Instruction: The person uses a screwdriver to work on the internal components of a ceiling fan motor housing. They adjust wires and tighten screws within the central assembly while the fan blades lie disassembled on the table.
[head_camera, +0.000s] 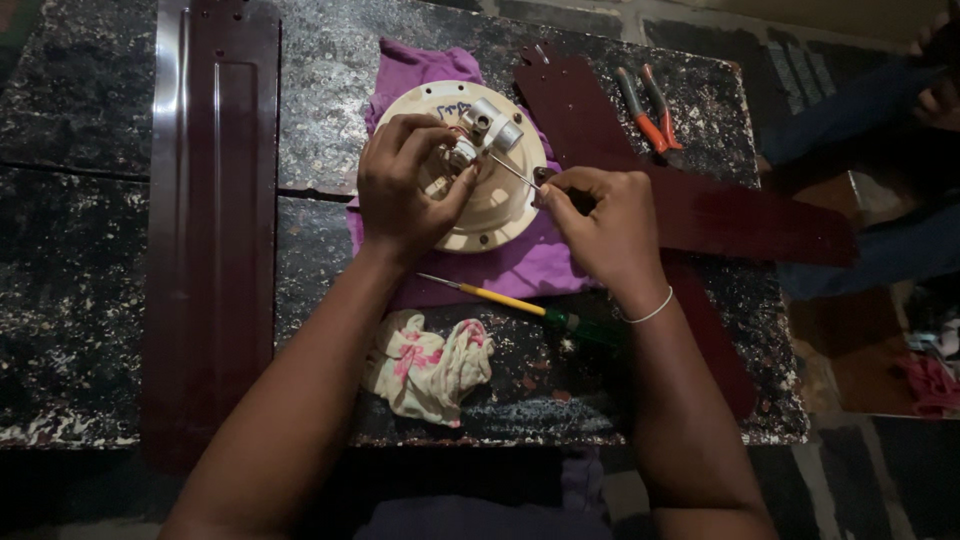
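Crumpled against the near edge of the dark speckled stone table (90, 300) lies a white rag with pink flowers (428, 365), just beyond it a screwdriver with a yellow shaft and green handle (520, 304). Farther off, a round cream-coloured fan motor housing (490, 215) rests on a purple cloth (530, 268). On its hub, the left hand (400, 185) closes its fingertips around small white fittings (485, 128). Beside it, the right hand (600, 225) pinches a thin metal tool (512, 170) whose tip reaches the hub. Maroon fan blades (215, 220) lie left and right; orange-handled pliers (648, 108) lie beyond.
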